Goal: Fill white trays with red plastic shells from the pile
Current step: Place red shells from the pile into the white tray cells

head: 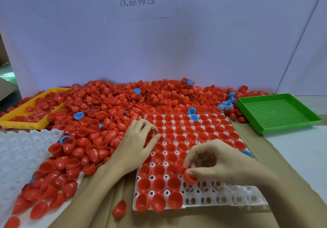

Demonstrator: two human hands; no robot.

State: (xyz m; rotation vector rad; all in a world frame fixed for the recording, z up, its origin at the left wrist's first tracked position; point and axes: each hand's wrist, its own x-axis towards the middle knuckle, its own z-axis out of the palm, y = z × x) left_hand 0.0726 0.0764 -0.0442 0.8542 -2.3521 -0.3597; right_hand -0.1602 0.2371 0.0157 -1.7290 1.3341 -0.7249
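Red shells everywhere, so here's the rundown going left to right. Far left there's a yellow tray (10, 120) half buried in reds, and in front of it a spare white tray (21, 150) lying bare, with loose shells spilled along its edge. The pile (109, 107) runs across the whole back of the table, and it's not pure red: a few blue shells (78, 115) are mixed in, so whoever grabs next has to watch what they pick.

Left hand (136, 144) sits right where the pile meets the working white tray (230, 199), fingers loosely bent with the tips down among the shells at the tray's left edge. I honestly can't tell if it's got one pinched or is just fishing around.

Right hand (217, 162) is the busy one: thumb and fingertips pinch a red shell (190, 179) just over the fourth pocket of the second row from the front. So the step in hand looks like seating that shell. The tray is mostly full; what's left is the right part of the two front rows.

Next move, I'd guess: push it down open side up like its neighbours, then carry on rightwards along the row.

Stuff in the way: two blue shells (192, 114) sit on the far end of the working tray and probably need pulling. Far right is a green mesh tray (276, 111), off to the side.
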